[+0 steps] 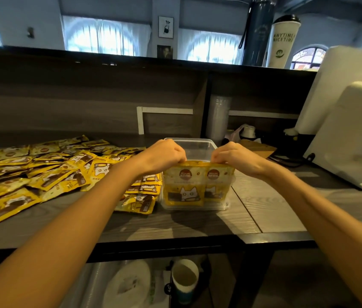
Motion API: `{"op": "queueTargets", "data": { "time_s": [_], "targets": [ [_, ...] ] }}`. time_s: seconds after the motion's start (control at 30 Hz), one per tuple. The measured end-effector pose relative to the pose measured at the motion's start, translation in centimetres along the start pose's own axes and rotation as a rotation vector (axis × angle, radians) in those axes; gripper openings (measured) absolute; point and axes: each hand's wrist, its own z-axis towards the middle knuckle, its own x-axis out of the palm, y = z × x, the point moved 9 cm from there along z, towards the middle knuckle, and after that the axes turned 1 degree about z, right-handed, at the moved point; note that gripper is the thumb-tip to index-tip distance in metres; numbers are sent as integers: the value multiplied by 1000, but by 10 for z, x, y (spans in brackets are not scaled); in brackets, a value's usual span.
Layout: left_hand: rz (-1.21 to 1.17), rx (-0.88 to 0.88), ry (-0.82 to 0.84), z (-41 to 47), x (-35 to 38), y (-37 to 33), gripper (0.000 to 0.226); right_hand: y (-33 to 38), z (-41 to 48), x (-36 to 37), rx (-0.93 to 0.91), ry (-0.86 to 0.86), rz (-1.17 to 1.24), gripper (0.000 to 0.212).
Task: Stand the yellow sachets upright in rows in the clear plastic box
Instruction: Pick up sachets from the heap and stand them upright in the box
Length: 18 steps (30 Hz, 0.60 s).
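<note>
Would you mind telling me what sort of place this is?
Probably a café's service counter: a lidded takeaway cup on the ledge, what looks like a stack of plastic cups beneath, and a heap of yellow sachets.

Hands: two, one left hand point(164, 155) and one right hand point(231, 157). One clear plastic box point(200, 145) sits under the fingers point(180, 157). Two upright yellow sachets point(184, 185) show side by side directly below the fingers; any behind them cannot be counted. Several dozen loose sachets point(42, 170) lie on the counter point(264, 207), left of the fingers. One paper cup point(184, 278) stands below the counter.
</note>
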Motion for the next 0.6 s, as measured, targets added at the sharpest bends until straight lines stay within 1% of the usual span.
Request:
{"op": "queueTargets", "data": {
  "time_s": [0.17, 0.3, 0.37, 0.43, 0.53, 0.6],
  "targets": [
    [-20, 3, -24, -5, 0, 1, 38, -3, 0, -3, 12, -38, 62, 36],
    [-32, -14, -115, -9, -11, 3, 31, 0, -3, -6, 33, -108, 50, 33],
    [-37, -32, -185, -11, -21, 7, 24, 6, -5, -11, 15, -183, 14, 26],
    [-6, -40, -249, -15, -29, 9, 21, 20, -10, -16, -39, -289, -75, 21],
    [14, -87, -363, -26, -44, 16, 26, 51, -22, -18, -136, -467, -126, 23],
    [8, -143, -434, -38, -53, 26, 28, 75, -31, -11, -193, -556, -155, 23]
  ]
}}
